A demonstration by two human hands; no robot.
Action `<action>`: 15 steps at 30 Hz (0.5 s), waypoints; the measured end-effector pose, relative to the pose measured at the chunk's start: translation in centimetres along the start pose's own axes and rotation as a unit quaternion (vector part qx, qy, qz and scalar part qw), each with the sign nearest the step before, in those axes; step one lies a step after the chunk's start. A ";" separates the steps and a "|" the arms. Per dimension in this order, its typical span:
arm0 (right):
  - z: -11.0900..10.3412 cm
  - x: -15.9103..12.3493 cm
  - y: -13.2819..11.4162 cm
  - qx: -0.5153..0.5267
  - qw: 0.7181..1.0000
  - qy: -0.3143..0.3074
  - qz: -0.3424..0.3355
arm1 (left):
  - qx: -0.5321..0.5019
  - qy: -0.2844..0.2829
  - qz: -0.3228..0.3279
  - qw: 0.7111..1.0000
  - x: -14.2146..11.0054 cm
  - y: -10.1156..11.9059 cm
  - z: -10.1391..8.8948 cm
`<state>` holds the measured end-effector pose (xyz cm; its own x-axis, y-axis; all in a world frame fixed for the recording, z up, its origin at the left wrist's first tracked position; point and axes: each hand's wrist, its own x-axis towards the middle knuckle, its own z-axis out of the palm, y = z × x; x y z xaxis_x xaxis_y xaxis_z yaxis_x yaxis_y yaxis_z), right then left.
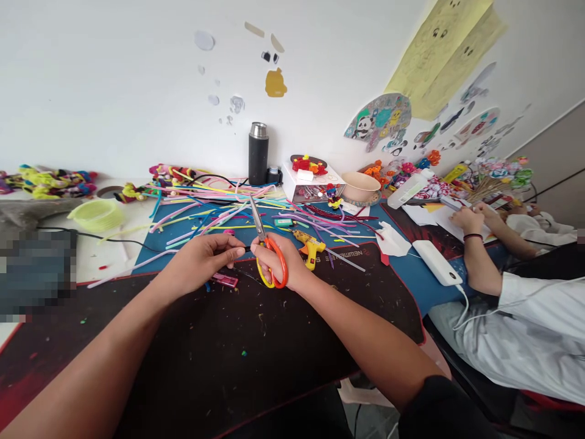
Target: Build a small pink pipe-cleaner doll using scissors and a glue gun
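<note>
Above the dark desk mat [274, 353], my left hand [201, 259] pinches one end of a thin black strip [247, 249]. Whether it is a pipe cleaner I cannot tell. The fingers of my right hand [286, 253] are closed around scissors [282, 268] with orange and yellow handles, blades pointing up and away. That hand's thumb and fingertip also touch the strip's other end. A yellow hot glue gun [312, 247] lies just right of my right hand. Under my left hand rests a small pink item [225, 280], partly covered.
Pipe cleaners [205, 219] of several colours spread behind my hands. A black thermos [258, 155], a white box [311, 183] and a beige bowl [360, 188] stand by the wall. A white power bank [437, 263] with a cable lies right, beside a co-worker's hands [470, 218].
</note>
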<state>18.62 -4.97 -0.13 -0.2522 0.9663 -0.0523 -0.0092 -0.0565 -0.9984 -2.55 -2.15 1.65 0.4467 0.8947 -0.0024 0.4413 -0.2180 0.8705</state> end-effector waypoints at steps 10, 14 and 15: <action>0.1 -0.1 0.1 -0.009 1.000 -0.004 0.021 | -0.003 -0.010 0.006 1.000 0.0 -0.3 0.0; 0.2 0.0 0.2 0.040 0.999 -0.014 0.018 | -0.023 0.012 0.023 0.999 0.0 -0.3 -0.1; 0.2 0.1 0.2 0.062 0.998 -0.014 0.019 | -0.028 0.016 0.022 0.999 0.1 -0.3 -0.1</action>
<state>18.44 -4.96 -0.34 -0.2820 0.9553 -0.0883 -0.1175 -0.1257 -0.9851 -2.75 -1.99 1.46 0.4398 0.8967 0.0507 0.3771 -0.2356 0.8957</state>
